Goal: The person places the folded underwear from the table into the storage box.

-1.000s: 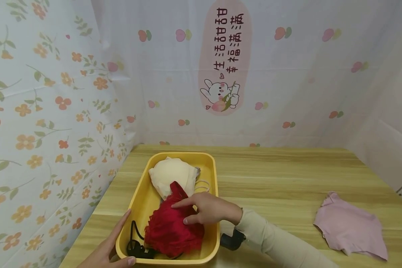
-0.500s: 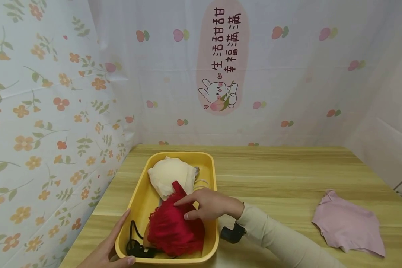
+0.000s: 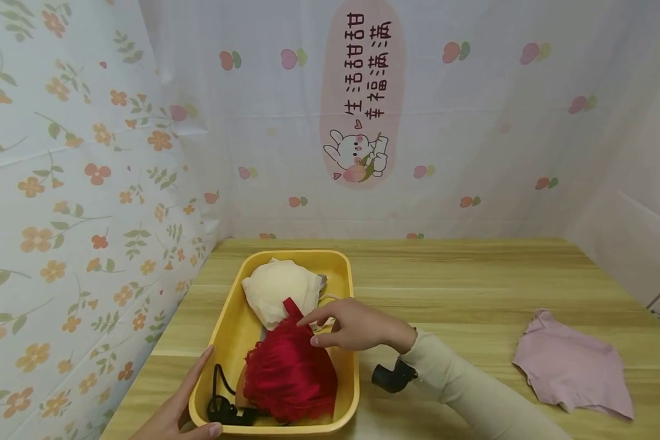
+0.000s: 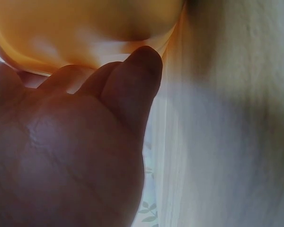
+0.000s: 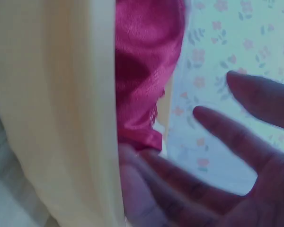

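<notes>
A yellow plastic bin (image 3: 345, 269) stands at the left of the table. In its front half lies a red lace-trimmed bra (image 3: 290, 373) with a strap upward; a cream bra cup (image 3: 280, 287) lies behind it. My right hand (image 3: 357, 324) hovers over the bin's right rim beside the red bra, fingers loosely extended and pinching nothing. In the right wrist view the spread fingers (image 5: 227, 137) are near the red fabric; whether any touch is unclear. My left hand (image 3: 178, 406) rests outside the front left corner, thumb on the front rim and fingers along the left side.
A black item with a looped cord (image 3: 222, 406) lies in the bin's front left corner, near something tan partly hidden under the red bra. A pink cloth garment (image 3: 574, 366) lies at the table's right. Patterned curtains (image 3: 429, 122) enclose the back and sides.
My right hand has drawn back to the right and slightly upward, off the red bra. The bra has shifted slightly right within the bin. My left hand stays at the corner.
</notes>
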The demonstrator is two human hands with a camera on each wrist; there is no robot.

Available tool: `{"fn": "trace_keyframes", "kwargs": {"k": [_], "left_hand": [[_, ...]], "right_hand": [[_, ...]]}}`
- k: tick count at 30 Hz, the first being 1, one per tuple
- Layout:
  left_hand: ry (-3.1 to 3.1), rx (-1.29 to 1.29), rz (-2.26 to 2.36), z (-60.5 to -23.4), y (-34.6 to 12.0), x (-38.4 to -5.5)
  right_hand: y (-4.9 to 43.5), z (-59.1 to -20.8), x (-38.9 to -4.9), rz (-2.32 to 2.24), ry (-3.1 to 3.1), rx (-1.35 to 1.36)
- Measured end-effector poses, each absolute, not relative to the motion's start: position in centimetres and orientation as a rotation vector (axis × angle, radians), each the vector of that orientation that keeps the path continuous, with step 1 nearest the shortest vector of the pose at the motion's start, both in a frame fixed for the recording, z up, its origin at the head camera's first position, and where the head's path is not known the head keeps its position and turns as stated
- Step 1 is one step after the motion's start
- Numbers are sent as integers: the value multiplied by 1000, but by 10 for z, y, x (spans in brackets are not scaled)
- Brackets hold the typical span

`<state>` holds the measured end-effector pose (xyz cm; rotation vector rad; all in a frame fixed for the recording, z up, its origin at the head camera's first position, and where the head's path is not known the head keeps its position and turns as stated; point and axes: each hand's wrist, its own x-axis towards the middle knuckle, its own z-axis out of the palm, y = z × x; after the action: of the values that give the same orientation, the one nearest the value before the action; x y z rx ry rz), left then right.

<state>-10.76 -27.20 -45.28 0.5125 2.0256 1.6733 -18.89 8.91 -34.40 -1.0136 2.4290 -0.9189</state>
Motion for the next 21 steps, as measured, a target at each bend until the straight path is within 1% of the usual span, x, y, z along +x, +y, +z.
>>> {"fn": "trace_keyframes", "kwargs": {"k": [10, 21], "left_hand": [[1996, 520, 1684, -458, -275, -109], [1992, 465, 1678, -453, -273, -108]], "right_hand": [[113, -341, -191, -960, 2295, -1208], [154, -341, -192, -1109, 2384, -1143]]}}
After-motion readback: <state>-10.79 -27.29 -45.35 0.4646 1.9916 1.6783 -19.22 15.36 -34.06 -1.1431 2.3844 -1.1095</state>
